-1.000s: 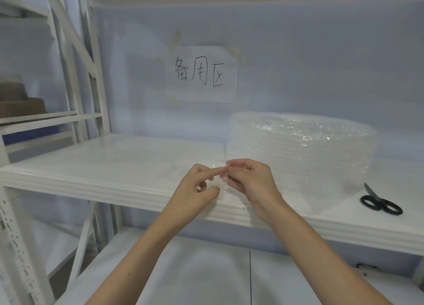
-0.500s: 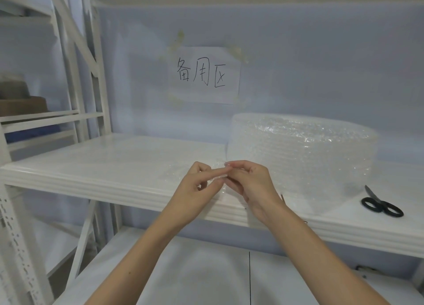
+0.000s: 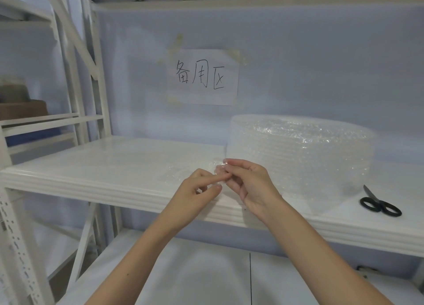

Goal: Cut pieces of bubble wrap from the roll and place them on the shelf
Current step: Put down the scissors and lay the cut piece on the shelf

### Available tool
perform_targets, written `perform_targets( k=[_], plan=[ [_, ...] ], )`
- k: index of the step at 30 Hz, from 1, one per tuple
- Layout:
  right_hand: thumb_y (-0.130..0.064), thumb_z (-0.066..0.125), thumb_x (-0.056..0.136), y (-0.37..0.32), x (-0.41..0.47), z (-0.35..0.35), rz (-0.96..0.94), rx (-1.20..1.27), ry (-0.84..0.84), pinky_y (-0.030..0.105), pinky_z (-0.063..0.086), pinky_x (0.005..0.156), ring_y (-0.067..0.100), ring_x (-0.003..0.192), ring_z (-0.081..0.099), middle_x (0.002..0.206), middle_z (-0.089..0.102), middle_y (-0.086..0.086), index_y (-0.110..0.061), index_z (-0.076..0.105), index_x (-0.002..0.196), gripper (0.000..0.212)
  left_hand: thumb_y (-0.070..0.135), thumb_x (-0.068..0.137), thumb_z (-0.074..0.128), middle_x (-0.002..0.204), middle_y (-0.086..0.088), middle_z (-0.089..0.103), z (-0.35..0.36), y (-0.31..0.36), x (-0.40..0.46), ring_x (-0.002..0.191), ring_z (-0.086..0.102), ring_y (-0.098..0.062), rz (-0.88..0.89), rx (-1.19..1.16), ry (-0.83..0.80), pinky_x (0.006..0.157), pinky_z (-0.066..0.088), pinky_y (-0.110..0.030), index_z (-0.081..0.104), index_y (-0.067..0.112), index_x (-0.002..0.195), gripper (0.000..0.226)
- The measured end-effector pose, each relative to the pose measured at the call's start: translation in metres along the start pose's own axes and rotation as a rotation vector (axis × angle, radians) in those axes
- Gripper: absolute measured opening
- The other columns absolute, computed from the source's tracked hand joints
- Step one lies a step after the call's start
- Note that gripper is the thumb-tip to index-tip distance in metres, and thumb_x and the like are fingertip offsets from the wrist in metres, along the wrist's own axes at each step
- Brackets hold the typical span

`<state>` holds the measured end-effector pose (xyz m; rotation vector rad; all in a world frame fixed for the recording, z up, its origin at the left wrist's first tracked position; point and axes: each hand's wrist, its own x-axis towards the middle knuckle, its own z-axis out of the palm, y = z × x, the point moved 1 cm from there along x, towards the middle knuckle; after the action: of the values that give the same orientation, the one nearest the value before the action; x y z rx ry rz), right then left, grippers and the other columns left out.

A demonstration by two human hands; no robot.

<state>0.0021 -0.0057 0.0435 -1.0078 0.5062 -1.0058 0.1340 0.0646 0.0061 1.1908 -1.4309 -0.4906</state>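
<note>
Now your left hand point(image 3: 197, 187) and right hand point(image 3: 249, 183) both pinch the loose edge of the bubble wrap roll point(image 3: 300, 153), clear, bubbly, standing on end on the white shelf point(image 3: 91, 167). Black-handled scissors point(image 3: 379, 205) lie right of the roll, apart.

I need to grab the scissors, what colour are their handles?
Black. The scissors lie at the shelf's right end, clearest in the head view.

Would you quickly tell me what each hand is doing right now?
Left hand: pinching the loose end of the bubble wrap at the roll.
Right hand: fingers curled, pinching the same loose end.
</note>
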Motion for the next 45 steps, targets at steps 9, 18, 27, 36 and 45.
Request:
perform_targets(
  k=[9, 18, 27, 36, 45],
  plan=[
    [-0.001, 0.071, 0.083, -0.005, -0.002, 0.002, -0.062, -0.285, -0.115, 0.024, 0.058, 0.074, 0.018, 0.075, 0.069, 0.090, 0.070, 0.016, 0.000, 0.068, 0.106, 0.024, 0.012, 0.095, 0.061, 0.082, 0.019, 0.063, -0.002, 0.003, -0.001, 0.072, 0.054, -0.002, -0.021, 0.031, -0.019, 0.068, 0.040, -0.015, 0.078, 0.030, 0.105, 0.027],
    [0.002, 0.070, 0.082, -0.010, 0.014, -0.002, -0.081, -0.325, -0.063, 0.031, 0.060, 0.081, 0.023, 0.075, 0.064, 0.092, 0.068, 0.021, 0.004, 0.069, 0.100, 0.018, 0.033, 0.096, 0.055, 0.092, 0.010, 0.071, -0.006, 0.008, -0.004, 0.073, 0.057, -0.004, -0.037, -0.027, 0.008, 0.071, 0.048, -0.020, 0.077, 0.036, 0.106, 0.024],
    [0.000, 0.070, 0.084, -0.007, 0.034, 0.000, -0.062, -0.339, -0.113, 0.025, 0.059, 0.075, 0.017, 0.068, 0.064, 0.078, 0.068, 0.008, 0.001, 0.071, 0.102, 0.018, 0.002, 0.092, 0.060, 0.089, 0.004, 0.076, -0.008, 0.003, 0.004, 0.071, 0.059, -0.010, -0.070, 0.002, 0.110, 0.064, 0.049, -0.017, 0.073, 0.019, 0.085, 0.022],
    [0.002, 0.071, 0.083, -0.012, 0.057, 0.001, -0.100, -0.325, -0.107, 0.021, 0.058, 0.067, 0.018, 0.068, 0.066, 0.078, 0.068, 0.011, -0.002, 0.068, 0.094, 0.013, -0.003, 0.091, 0.053, 0.082, 0.000, 0.079, -0.022, -0.002, 0.008, 0.061, 0.058, -0.008, -0.134, -0.010, 0.117, 0.060, 0.048, -0.015, 0.071, 0.018, 0.090, 0.028],
    [0.002, 0.070, 0.083, 0.010, 0.081, 0.012, -0.069, -0.511, -0.139, 0.027, 0.060, 0.072, 0.021, 0.068, 0.064, 0.081, 0.068, 0.016, 0.003, 0.066, 0.101, 0.018, 0.007, 0.093, 0.049, 0.072, -0.007, 0.067, -0.082, -0.023, 0.037, 0.060, 0.053, -0.020, -0.155, 0.025, 0.526, 0.060, 0.045, -0.031, 0.072, 0.013, 0.092, 0.023]
  ],
)
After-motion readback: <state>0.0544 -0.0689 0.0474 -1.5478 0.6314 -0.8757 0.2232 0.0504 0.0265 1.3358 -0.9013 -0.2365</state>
